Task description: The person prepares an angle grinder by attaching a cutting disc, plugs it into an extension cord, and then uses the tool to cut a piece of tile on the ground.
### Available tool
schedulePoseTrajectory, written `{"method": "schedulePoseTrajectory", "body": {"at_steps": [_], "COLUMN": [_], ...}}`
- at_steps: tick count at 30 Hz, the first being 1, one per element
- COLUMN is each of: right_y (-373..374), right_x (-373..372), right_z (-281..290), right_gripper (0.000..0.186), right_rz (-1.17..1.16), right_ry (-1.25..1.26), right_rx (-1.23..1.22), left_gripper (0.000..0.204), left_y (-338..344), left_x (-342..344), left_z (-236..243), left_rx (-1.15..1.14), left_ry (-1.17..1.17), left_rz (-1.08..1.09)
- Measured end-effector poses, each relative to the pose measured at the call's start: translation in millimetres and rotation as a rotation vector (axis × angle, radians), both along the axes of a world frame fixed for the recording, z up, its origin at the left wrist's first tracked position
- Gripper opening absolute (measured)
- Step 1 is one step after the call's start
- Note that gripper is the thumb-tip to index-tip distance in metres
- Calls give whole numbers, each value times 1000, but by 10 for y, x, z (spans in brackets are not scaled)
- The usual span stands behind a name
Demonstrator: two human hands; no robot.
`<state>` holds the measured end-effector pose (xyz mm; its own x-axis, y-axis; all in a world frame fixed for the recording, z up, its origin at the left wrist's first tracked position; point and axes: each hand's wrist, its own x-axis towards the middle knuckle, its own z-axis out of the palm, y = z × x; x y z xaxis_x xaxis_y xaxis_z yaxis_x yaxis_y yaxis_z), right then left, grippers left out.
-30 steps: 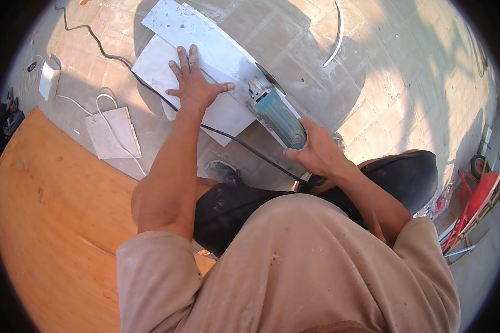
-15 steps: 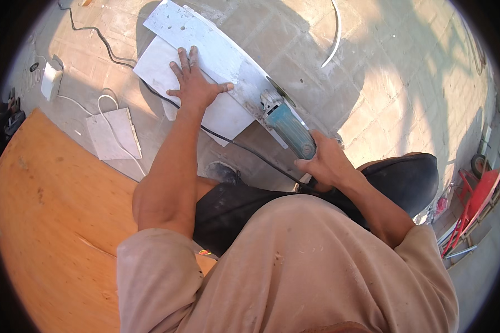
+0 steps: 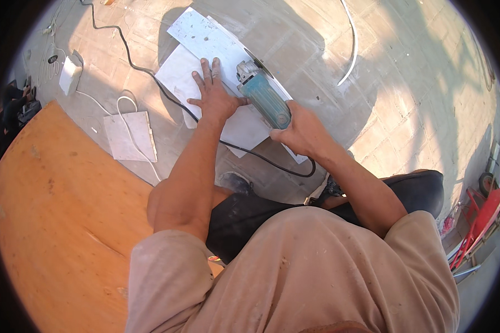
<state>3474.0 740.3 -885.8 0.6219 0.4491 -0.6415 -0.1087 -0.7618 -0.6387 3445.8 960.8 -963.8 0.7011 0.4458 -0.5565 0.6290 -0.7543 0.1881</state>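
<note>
My right hand (image 3: pixel 300 129) is wrapped round the rear of a teal angle grinder (image 3: pixel 265 101), its disc (image 3: pixel 259 62) standing on edge along the right side of a pale board (image 3: pixel 208 39). That long board, flecked with dark spots, lies across a wider white board (image 3: pixel 178 69) on the ground. My left hand (image 3: pixel 216 100) is spread flat on the boards with fingers apart, its thumb close to the grinder's body. From the grinder's rear, a black cord (image 3: pixel 250 151) loops back under my left forearm.
An orange-brown wooden panel (image 3: pixel 61 222) fills the lower left. Beside it lie a square pale tile piece (image 3: pixel 130 136) with a white cable (image 3: pixel 123 119) over it, and a white box (image 3: pixel 69 76). A white curved strip (image 3: pixel 354 44) rests on the paving. A red wheelbarrow (image 3: pixel 480 225) stands far right.
The grinder and my right hand have moved up and left along the board's edge, nearer my left hand. My left hand stays spread on the boards. The whole view has shifted slightly.
</note>
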Motion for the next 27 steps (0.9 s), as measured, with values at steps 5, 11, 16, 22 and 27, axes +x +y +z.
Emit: {"method": "schedulePoseTrajectory", "body": {"at_steps": [5,11,16,22,27], "right_y": [331,854,1121,648,49], "right_x": [268,625,851,515,146], "right_z": [-169,-375,-473,-330,-67], "right_gripper": [60,56,68,67,64], "right_rz": [31,39,80,82,53], "right_ry": [-43,-136,-87,-86,55], "right_rx": [62,160,151,72,-25], "left_gripper": [144,140,140,145,144], "left_y": [4,30,25,22,5], "left_x": [-4,26,-6,13,-10], "left_z": [5,-27,-36,-31,-15], "left_rx": [-4,13,22,28,-26], "left_ry": [21,99,81,77,-8], "left_rz": [-8,-33,-67,-45,-8]}}
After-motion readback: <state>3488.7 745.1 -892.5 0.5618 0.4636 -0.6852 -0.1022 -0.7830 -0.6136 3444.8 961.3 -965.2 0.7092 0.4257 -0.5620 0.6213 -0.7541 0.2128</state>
